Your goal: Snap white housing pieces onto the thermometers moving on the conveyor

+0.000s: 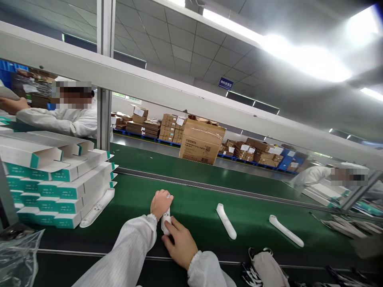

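Observation:
A slim white handheld device with small buttons (166,226) is between my hands above the green belt. My left hand (161,204) is closed round its far end, covering that part. At the near end, the fingers of my right hand (182,242) press on the casing, with the thumb beside it. To the right lie two similar white devices, one nearer (226,221) and one farther off (286,231), each with a bent tip. Another white device (98,209), buttons facing up, rests against the stacked boxes on the left.
White-and-teal boxes (68,189) are piled at left on the green conveyor belt (134,235). A clear plastic bag (19,259) lies front left, a grey pouch (269,269) front right. A metal post (103,115) stands ahead. Co-workers in white sit across, left and right.

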A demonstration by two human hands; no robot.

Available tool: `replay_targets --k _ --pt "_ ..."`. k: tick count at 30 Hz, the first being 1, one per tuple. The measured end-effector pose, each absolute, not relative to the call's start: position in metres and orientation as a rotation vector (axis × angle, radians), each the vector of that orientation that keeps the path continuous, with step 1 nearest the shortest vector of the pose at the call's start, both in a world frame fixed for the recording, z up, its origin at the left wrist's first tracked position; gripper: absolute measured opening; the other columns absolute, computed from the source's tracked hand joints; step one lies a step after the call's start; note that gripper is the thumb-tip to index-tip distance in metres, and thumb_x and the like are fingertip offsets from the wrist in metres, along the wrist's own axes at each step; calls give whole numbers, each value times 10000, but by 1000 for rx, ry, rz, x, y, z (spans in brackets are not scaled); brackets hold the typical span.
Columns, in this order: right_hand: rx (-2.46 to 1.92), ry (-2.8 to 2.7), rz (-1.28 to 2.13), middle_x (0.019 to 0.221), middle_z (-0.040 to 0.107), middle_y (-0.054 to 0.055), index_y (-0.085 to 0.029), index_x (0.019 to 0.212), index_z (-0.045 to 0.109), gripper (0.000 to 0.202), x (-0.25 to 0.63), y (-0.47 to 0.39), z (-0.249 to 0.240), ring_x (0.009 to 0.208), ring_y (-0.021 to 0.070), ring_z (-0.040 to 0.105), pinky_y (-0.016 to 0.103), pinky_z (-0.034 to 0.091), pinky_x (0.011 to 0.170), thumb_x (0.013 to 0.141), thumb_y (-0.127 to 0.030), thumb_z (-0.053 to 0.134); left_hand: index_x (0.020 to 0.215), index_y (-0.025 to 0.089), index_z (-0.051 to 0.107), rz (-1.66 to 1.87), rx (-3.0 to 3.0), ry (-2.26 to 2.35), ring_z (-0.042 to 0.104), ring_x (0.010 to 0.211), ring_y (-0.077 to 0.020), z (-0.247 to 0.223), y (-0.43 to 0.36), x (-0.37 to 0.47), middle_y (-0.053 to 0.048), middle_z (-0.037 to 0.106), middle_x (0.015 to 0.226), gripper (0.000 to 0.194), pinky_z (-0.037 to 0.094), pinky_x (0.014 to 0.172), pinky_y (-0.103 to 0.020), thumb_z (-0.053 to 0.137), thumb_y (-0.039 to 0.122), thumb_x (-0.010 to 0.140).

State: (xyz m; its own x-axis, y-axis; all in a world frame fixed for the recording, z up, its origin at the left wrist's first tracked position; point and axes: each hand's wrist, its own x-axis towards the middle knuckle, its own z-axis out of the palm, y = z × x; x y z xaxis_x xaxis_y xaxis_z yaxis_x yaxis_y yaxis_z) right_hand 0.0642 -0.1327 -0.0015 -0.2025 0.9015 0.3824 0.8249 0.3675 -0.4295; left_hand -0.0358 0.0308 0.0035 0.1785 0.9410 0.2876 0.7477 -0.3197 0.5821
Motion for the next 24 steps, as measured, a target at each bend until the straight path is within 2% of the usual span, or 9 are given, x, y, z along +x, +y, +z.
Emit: replay_targets --k 3,8,11,15,20,24 --pt "-1506 -2098 169 1448 525 103 -259 1355 586 482 74 -132 -7 1201 265 619 347 507 1017 881 -169 592 808 196 628 884 2135 1617 522 1052 -241 3 29 -28 -75 652 1038 188 390 892 -351 476 281 880" --pt "-1562 -2077 106 1456 517 79 -261 1332 611 527 83 -130 -13 1183 262 632 331 518 1004 841 -72 580 812 187 615 923 2108 1651 518 1046 -250 -1 27 -12 -86 642 1018 153 389 902 -354 510 293 846" --pt "-1589 -2071 82 1435 540 76 -246 1322 618 555 81 -131 -14 1172 246 639 311 527 989 827 -13 521 824 187 618 919 2096 1659 519 1043 -255 -2 27 -5 -88 641 1013 156 389 905 -360 516 304 839" --pt "-1707 -2025 111 1373 595 80 -255 1275 654 535 84 -130 -11 1147 242 653 300 534 968 811 -7 559 851 174 637 890 2126 1639 522 1062 -261 -5 25 5 -103 644 1021 183 388 914 -362 512 307 841" --pt "-1942 -1990 -1 1302 653 8 -377 1235 659 454 88 -123 0 1205 325 608 539 488 1004 862 -121 619 916 138 661 866 2166 1697 518 1089 -282 -4 25 25 -133 651 1036 240 377 952 -390 502 304 846" --pt "-1975 -1906 -111 1343 623 68 -288 1302 624 435 83 -134 5 1256 347 563 585 468 1012 914 -117 529 1073 145 658 711 2252 1469 490 1172 -266 2 26 17 -117 632 1182 366 349 1039 -386 445 390 904"
